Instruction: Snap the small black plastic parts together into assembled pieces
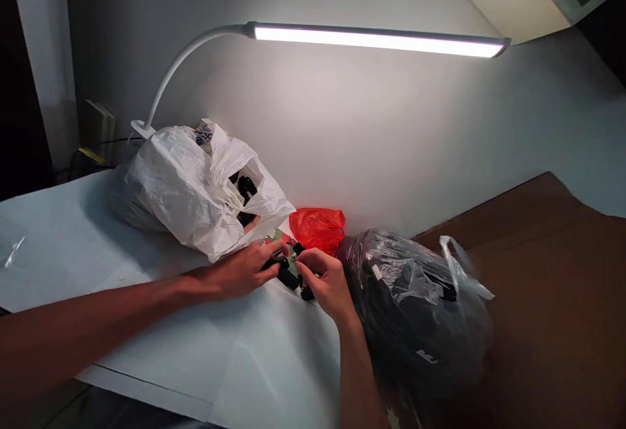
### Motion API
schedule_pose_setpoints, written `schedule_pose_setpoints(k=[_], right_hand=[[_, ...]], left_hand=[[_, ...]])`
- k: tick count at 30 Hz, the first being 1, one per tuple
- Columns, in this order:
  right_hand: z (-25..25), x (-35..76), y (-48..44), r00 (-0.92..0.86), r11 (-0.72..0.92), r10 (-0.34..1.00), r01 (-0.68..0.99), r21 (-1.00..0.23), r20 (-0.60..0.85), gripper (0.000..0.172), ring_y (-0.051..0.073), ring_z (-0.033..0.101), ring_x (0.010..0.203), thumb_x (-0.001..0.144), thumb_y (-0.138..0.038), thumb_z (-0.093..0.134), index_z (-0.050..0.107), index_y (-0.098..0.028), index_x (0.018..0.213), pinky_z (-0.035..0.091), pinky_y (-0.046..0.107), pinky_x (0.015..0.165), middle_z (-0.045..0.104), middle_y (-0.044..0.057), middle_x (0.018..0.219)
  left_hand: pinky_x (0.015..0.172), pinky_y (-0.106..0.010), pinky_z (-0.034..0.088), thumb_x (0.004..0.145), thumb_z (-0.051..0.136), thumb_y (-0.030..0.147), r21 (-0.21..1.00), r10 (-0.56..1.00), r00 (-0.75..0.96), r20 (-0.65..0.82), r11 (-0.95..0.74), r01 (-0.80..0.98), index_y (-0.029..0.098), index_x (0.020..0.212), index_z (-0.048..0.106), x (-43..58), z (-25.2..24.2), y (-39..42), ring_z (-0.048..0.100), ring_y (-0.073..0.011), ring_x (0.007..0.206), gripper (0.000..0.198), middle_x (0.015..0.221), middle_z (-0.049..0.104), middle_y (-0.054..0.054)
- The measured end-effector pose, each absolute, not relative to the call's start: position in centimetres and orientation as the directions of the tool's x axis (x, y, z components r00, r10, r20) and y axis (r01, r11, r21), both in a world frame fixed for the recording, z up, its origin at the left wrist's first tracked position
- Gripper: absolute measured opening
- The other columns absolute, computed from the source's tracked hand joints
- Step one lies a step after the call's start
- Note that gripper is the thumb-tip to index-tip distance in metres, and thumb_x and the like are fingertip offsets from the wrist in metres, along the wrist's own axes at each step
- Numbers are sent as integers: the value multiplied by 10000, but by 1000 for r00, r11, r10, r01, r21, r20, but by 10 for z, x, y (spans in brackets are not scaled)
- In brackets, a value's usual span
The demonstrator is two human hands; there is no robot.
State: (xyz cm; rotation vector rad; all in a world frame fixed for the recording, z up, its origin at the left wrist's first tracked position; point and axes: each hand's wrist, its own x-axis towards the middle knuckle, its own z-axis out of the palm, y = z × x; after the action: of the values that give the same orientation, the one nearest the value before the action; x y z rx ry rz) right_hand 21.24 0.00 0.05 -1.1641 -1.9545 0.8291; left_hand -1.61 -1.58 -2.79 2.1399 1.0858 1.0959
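Observation:
My left hand (261, 263) is closed around a small black part (278, 261), which looks like plastic. Close beside it, my right hand (323, 276) pinches with thumb and forefinger; something tiny may be at the fingertips, too small to name. Other small black pieces (288, 278) lie on the table just below the hands, one partly under my right fingers. A green and pink patch (280, 236) shows on the surface behind my fingers, partly hidden, next to a red plastic bag (317, 228).
A white plastic bag (180, 188) with black pieces inside stands at the back left. At right, a clear bag (415, 311) bulges with dark items beside brown cardboard (542, 298). A lit lamp (376, 36) arches above the white table (235, 364).

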Motion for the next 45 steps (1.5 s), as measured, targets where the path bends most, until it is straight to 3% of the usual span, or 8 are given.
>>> schedule_pose_setpoints(k=[3,11,20,26,30,37,41,45], right_hand=[[-6,211,-9,-300,411,902,371,-833,311,150,156,647,519,933,-359,697,694,-209,927,496,251,478,694,2,730],[-29,204,-9,-286,608,789,495,-621,544,122,163,720,548,960,-311,659,727,-216,923,580,254,529,774,34,820],[-25,189,-12,-105,398,916,137,-907,387,342,219,769,577,858,-535,817,776,-201,912,610,288,469,790,56,829],[-27,179,-4,-47,318,946,-61,-946,321,376,231,780,619,782,-533,885,797,-178,868,666,335,597,783,51,740],[-30,174,1,-3,280,959,-116,-953,282,342,212,759,597,751,-474,911,784,-170,844,650,316,581,776,45,710],[-26,174,-10,128,450,872,167,-877,472,261,225,784,737,866,-413,811,756,-194,996,674,340,686,810,68,886],[-29,176,-17,-17,654,694,434,-620,720,119,216,781,766,977,-313,692,784,-239,988,659,342,756,818,59,910],[-33,177,-16,-178,703,612,569,-427,770,197,223,775,785,1027,-254,604,795,-256,980,631,344,770,814,69,895]], left_hand=[[787,-285,469,994,524,278,724,814,423,398,-562,400,269,1339,622,-17,-25,-15,628,-199,851,359,980,684,-30],[649,-259,405,1006,475,248,823,822,498,276,-469,319,229,1144,640,-15,-11,-15,541,-146,680,216,767,583,32],[622,-243,432,987,498,249,900,841,462,282,-399,177,203,1098,674,-11,2,-17,553,-122,685,213,866,678,2],[528,-223,392,978,532,307,921,874,416,251,-348,176,188,1054,665,-10,2,-15,505,-90,584,194,857,665,10],[592,-230,446,971,541,300,923,880,402,254,-344,171,191,1092,642,-8,1,-11,614,-127,710,191,934,716,-25],[704,-261,462,958,500,255,857,901,337,273,-386,340,203,1078,625,-9,-3,-5,614,-149,779,180,883,690,-2],[736,-278,469,960,488,258,822,885,374,279,-421,383,203,1104,654,-9,-9,-3,625,-165,811,226,935,712,-13],[726,-276,476,965,490,271,814,881,382,278,-428,394,201,1102,658,-9,-11,-4,621,-164,788,228,936,716,-14]])
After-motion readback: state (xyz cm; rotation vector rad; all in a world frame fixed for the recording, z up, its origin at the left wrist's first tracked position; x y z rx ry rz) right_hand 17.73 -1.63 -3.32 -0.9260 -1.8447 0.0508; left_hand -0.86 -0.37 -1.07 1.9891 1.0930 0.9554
